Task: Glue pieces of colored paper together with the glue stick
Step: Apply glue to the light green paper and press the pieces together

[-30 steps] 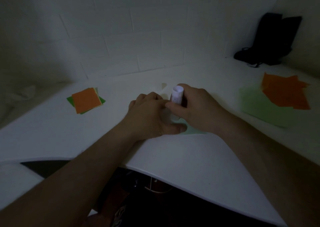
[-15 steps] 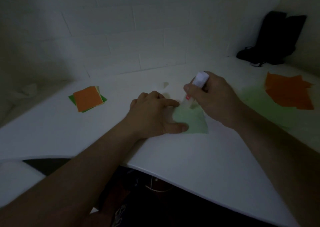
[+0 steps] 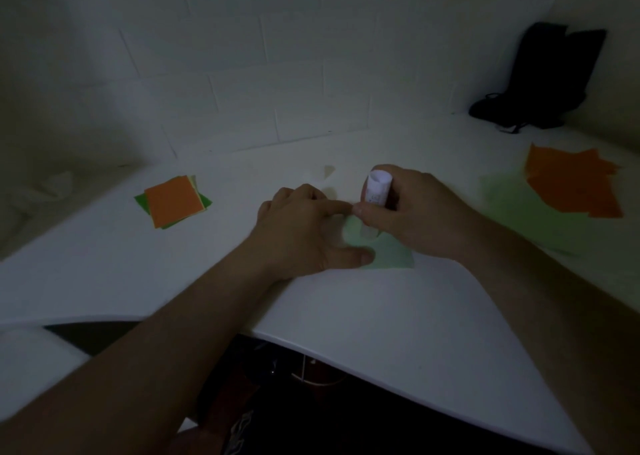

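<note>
A: Where is the glue stick [image 3: 376, 191]?

B: Centre of the frame, gripped round its barrel by the right hand [image 3: 412, 212], fingers curled on it. It stands nearly upright, long axis running up the frame, lower tip on the pale green paper [image 3: 388, 252].

A: And the left hand [image 3: 304, 229]?

B: Fingers straight, pressing that sheet flat on the white table [image 3: 346, 316].

A: How will they handle?

B: The stick looks light and rigid; hold mid-barrel. The paper seems thin, likely to slide or crease, so pin it near the glued spot.

A: Other paper?

B: An orange-topped stack [image 3: 173, 201] at left, loose orange and green sheets [image 3: 571, 187] at right.
</note>
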{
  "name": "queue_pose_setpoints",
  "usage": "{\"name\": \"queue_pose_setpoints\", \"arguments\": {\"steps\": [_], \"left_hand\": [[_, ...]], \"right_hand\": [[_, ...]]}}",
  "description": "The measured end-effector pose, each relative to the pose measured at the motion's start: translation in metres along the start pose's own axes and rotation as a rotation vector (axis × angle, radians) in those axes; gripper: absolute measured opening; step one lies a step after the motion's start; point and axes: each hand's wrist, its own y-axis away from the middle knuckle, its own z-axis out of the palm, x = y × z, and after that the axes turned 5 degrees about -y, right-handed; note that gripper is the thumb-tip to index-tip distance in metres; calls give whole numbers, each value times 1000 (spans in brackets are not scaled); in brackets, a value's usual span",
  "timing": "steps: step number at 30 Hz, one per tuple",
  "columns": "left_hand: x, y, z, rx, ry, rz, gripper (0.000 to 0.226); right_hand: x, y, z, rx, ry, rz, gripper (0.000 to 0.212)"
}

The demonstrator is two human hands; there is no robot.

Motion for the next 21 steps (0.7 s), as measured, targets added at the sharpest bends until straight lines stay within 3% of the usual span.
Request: {"name": "queue_pose_setpoints", "arguments": {"steps": [21], "left_hand": [[1, 1, -1, -12, -24, -1, 103]], "right_hand": [[19, 7, -27, -28, 23, -17, 20]]}}
